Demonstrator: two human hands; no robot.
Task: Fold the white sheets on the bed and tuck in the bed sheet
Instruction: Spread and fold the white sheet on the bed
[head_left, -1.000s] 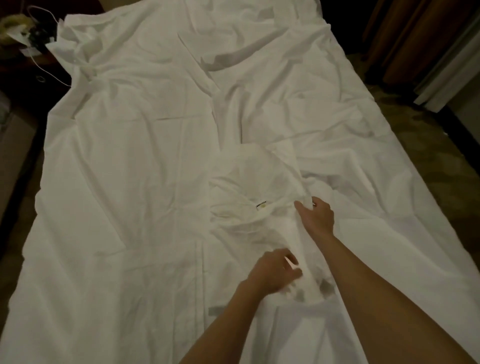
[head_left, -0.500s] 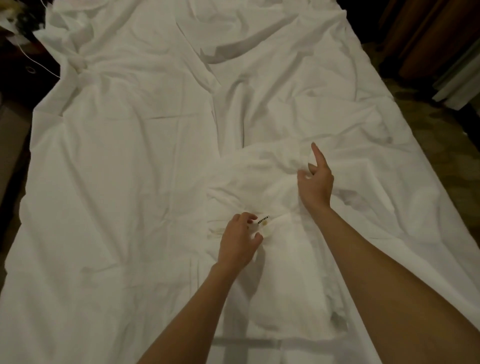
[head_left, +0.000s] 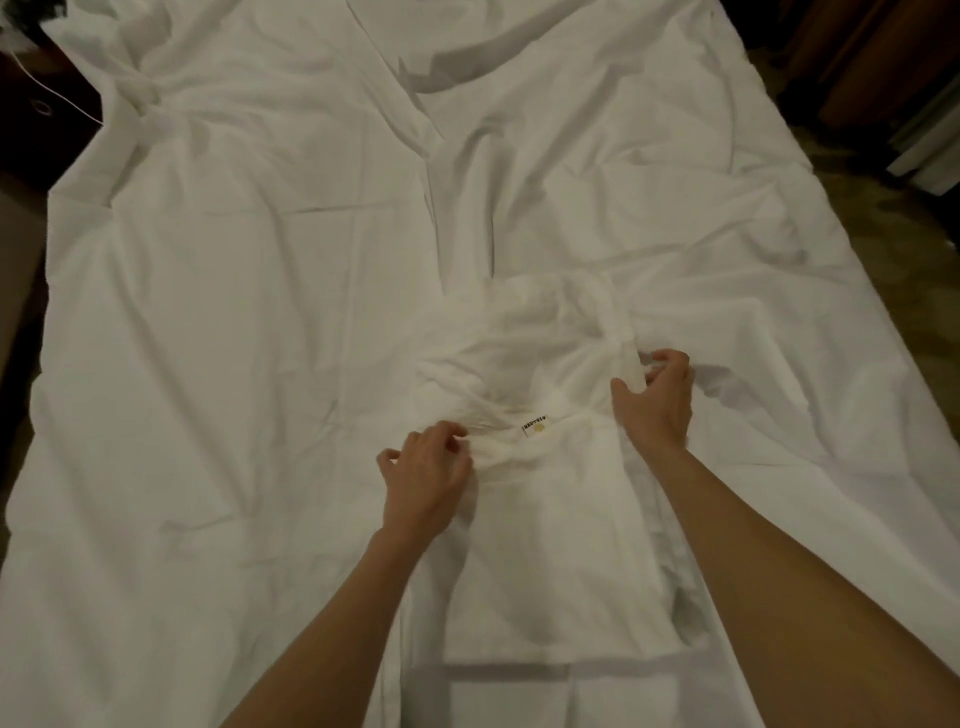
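While my left hand (head_left: 426, 475) pinches the folded white sheet (head_left: 550, 519) beside its label (head_left: 535, 415), I see my right hand (head_left: 657, 397) gripping its bunched far edge atop the rumpled bed sheet (head_left: 234, 312).

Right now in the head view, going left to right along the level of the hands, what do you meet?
Flat bed sheet → left hand → small label on the bunched white sheet → right hand → patterned floor.

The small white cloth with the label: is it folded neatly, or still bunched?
Still bunched. The cloth is crumpled at its far end; the left hand and right hand pinch its wrinkled edges.
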